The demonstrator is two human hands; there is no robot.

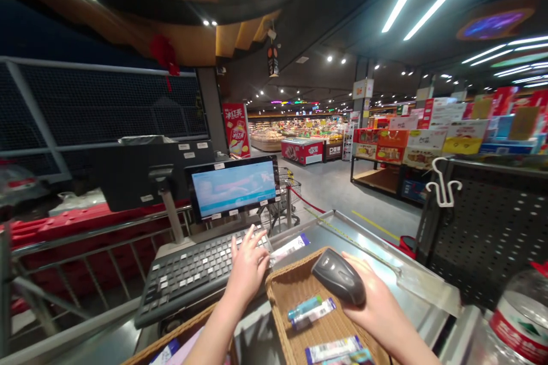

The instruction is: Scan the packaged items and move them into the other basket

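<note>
My right hand (377, 296) is wrapped round a black handheld barcode scanner (339, 277), held over a wicker basket (276, 308). In the basket lie a blue-green stick-shaped packet (303, 309), a white and purple stick packet (314, 313) and more packets (334, 349) near the front. My left hand (248, 256) rests with spread fingers at the right end of a black keyboard (192, 268), holding nothing. Whether its fingertips press keys I cannot tell. Just right of that hand a white and purple packet (291, 245) lies on the counter.
A lit monitor (234, 188) stands behind the keyboard, with a dark screen back (149, 174) to its left. The metal counter (411, 285) stretches right. A large plastic bottle (520, 319) and a black perforated rack (492, 228) are at the right. Another basket (197, 319) is front left.
</note>
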